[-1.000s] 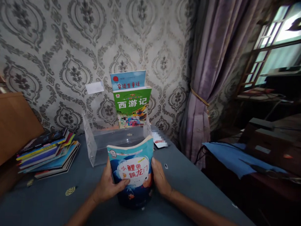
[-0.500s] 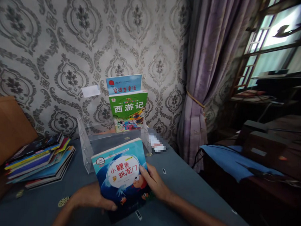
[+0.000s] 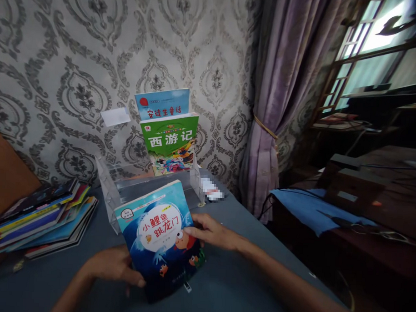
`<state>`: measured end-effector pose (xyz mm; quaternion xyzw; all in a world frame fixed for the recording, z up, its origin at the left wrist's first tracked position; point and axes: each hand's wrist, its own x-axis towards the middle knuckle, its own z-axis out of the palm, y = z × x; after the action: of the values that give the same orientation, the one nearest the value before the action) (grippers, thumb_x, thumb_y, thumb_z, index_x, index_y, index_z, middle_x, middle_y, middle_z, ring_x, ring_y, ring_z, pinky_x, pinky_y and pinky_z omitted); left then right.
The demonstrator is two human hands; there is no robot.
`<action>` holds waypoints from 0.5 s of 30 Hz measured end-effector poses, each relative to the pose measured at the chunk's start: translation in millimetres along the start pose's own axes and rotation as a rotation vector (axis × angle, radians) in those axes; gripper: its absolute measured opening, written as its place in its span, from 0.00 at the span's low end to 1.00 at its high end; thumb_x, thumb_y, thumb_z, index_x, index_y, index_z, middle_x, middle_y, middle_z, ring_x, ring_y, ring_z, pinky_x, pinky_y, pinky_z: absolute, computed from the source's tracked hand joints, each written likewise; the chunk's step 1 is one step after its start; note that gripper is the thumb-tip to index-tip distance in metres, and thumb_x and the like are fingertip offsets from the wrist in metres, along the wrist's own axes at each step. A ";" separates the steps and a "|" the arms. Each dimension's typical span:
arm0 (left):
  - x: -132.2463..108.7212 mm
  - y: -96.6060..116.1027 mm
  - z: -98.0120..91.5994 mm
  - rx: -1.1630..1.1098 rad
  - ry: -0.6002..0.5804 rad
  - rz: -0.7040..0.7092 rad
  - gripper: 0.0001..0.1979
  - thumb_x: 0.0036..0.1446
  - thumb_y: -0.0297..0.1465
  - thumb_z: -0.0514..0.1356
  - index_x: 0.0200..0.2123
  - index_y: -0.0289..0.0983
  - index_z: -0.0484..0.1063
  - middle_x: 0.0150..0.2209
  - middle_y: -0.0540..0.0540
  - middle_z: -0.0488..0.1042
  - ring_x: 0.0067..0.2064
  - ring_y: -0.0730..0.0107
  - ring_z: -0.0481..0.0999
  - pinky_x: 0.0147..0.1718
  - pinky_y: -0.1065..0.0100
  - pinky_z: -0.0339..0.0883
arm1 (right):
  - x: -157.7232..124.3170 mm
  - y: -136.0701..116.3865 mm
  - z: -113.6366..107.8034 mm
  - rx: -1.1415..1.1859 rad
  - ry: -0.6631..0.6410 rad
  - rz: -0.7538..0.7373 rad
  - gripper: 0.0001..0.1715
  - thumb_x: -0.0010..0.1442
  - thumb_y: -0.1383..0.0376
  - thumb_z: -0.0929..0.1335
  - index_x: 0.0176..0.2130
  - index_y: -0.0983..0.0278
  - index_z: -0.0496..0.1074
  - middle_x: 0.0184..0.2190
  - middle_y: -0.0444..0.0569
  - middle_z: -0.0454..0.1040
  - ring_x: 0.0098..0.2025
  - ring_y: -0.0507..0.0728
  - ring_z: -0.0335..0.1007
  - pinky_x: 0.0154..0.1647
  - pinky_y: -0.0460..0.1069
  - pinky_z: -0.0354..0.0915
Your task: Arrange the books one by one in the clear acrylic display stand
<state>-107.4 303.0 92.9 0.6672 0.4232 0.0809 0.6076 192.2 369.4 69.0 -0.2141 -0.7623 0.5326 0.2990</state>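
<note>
A blue picture book [image 3: 160,245] with a cartoon fish on its cover is held tilted above the table, its front facing me. My left hand [image 3: 117,264] grips its lower left edge, thumb over the cover. On the right edge, my right hand [image 3: 210,231] pinches the book with its thumb on the front; the other fingers are partly hidden behind it. Just beyond stands a clear acrylic rack [image 3: 107,193]. In its back tiers rest a green book [image 3: 170,143] and, behind that, a light blue book [image 3: 164,102], both leaning upright.
A stack of books [image 3: 45,218] lies on the grey-blue table [image 3: 244,284] at the left, beside a brown box [image 3: 9,167]. A blurred white packet [image 3: 210,189] sits right of the rack. A purple curtain [image 3: 274,108] hangs beyond the table's right edge.
The view has shifted, so the rack and books appear further left and higher. Both hands still hold the blue book, which is in nearly the same place before the rack.
</note>
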 end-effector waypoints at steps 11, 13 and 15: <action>13.5 28.5 -27.9 0.184 0.256 0.085 0.31 0.47 0.44 0.71 0.55 0.43 0.73 0.42 0.45 0.80 0.34 0.61 0.79 0.26 0.66 0.75 | 1.1 -7.0 -22.5 -0.131 0.144 -0.147 0.23 0.66 0.49 0.67 0.44 0.65 0.76 0.36 0.47 0.79 0.36 0.54 0.73 0.36 0.49 0.73; 20.0 45.3 -36.6 0.230 0.299 0.176 0.25 0.49 0.44 0.70 0.49 0.40 0.77 0.39 0.44 0.80 0.35 0.59 0.79 0.26 0.66 0.75 | 5.6 -12.9 -32.4 -0.176 0.214 -0.157 0.22 0.65 0.49 0.67 0.42 0.65 0.75 0.35 0.47 0.78 0.36 0.55 0.74 0.36 0.50 0.74; 24.7 66.4 -47.8 0.288 0.345 0.252 0.16 0.51 0.43 0.68 0.38 0.38 0.79 0.33 0.45 0.80 0.32 0.60 0.78 0.27 0.65 0.75 | 12.1 -24.0 -44.9 -0.199 0.267 -0.138 0.22 0.65 0.49 0.67 0.40 0.65 0.74 0.33 0.47 0.77 0.33 0.54 0.73 0.32 0.49 0.74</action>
<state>-90.6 361.2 153.1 0.7707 0.4412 0.2074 0.4103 213.8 399.8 105.7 -0.2585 -0.7775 0.3997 0.4109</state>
